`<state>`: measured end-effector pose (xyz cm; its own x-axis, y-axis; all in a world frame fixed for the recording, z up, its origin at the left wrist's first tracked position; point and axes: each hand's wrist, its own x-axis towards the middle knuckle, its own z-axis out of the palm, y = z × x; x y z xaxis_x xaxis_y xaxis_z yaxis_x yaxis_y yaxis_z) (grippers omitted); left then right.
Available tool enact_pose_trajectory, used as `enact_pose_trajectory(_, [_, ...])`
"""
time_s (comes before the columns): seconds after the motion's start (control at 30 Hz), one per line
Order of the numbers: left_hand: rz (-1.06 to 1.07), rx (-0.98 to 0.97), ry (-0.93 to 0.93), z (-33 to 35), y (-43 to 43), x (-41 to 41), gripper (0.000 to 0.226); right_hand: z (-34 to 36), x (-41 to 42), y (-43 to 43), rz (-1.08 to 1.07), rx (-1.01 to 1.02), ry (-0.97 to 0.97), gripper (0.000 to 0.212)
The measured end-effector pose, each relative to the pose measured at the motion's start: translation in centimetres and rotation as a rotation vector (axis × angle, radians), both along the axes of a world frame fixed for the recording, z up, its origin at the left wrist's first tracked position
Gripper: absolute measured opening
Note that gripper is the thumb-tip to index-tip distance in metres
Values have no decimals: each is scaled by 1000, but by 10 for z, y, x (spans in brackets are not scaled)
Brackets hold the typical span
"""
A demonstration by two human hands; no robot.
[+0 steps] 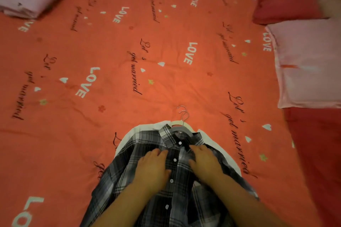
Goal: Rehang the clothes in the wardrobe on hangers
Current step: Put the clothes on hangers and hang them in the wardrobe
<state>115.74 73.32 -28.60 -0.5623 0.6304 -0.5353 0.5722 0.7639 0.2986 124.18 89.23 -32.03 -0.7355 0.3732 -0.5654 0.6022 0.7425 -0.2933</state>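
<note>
The bed (pixel 166 51) carries the plaid shirt (pixel 147 153) at its near edge, already on a hanger (pixel 177 128), over a white garment (pixel 127 138). I read left hand (pixel 153 167) and right hand (pixel 204 160) as flat, pressing its front. Hanging in the wardrobe remains.

Dim, warm light; brightest mid-frame, corners dark and blurred, wide-angle bending at the edges.
</note>
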Motion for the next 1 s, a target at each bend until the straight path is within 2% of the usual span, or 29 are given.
enact_pose_trajectory(0.2, [66,-4,-13,-70,35,-28,60,-85,-61,40,32,87,67,50])
enact_pose_trajectory(0.37, [96,7,-16,-109,37,-33,61,-135,-85,49,81,214,45,53])
enact_pose_trajectory(0.5, [89,27,-11,-115,25,-27,60,-143,-89,51,71,321,91,38])
enact_pose_trajectory(0.63, [97,80,10,-103,15,-24,57,-118,-88,53,10,278,137,25])
enact_pose_trajectory(0.73, [126,151,66,-79,11,-23,58,-77,-76,42,-28,164,210,21])
enact_pose_trajectory(0.9, [173,362,225,-14,3,-19,59,25,-44,-2,94,97,475,21])
enact_pose_trajectory(1.0, [164,435,329,30,-14,-16,56,84,-26,-32,81,22,602,21])
